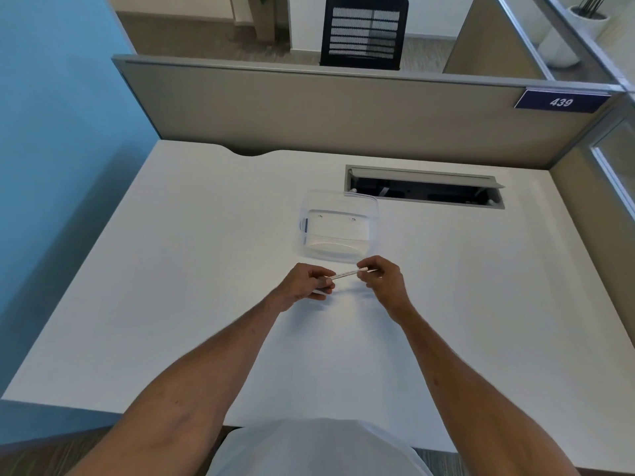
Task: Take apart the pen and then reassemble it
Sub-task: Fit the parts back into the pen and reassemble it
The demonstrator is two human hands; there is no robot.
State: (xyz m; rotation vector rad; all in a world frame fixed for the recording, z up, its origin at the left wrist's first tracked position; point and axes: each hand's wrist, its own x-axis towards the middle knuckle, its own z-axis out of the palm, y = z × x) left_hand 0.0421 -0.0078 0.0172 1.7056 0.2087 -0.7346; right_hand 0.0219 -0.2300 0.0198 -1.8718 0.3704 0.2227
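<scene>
A thin white pen (pixel 344 274) is held level above the white desk (pixel 171 269), just in front of me. My left hand (pixel 304 282) grips its left end with closed fingers. My right hand (pixel 383 274) pinches its right end between thumb and fingers. The pen's ends are hidden inside the two hands, and only the middle stretch of the barrel shows. A second pale piece seems to poke out under my left hand's fingers, too small to tell what it is.
A clear plastic box (pixel 338 226) stands on the desk just beyond my hands. Behind it a cable slot (pixel 424 187) opens in the desktop. A grey partition (pixel 326 108) closes off the back and right sides.
</scene>
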